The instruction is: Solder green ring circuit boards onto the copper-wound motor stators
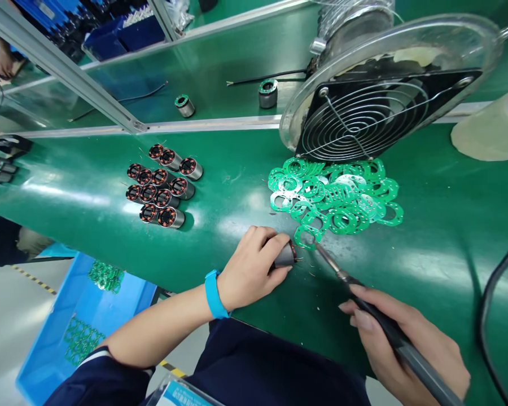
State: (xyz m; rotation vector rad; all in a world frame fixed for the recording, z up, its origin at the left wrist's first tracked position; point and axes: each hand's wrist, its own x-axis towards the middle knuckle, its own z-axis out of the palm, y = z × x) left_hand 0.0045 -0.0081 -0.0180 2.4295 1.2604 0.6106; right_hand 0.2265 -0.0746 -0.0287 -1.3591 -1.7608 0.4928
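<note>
So the motor stator (284,256) is on its side at the bench (232,197), long axis roughly left-right, wound end facing right — other end's buried under the left hand (254,265), grip wrapped round it, forearm in from lower left. Right hand's (410,338) grip is closed on a soldering iron (389,327) angled up-left, butt cut off.

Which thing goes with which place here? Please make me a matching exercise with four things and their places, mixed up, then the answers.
1. Fan
2. Iron
3. Wristband
4. Bin

A. On the left forearm
B. Beside the bench
C. Next to the green rings
D. In the right hand

Pairs: 1-C, 2-D, 3-A, 4-B
</note>
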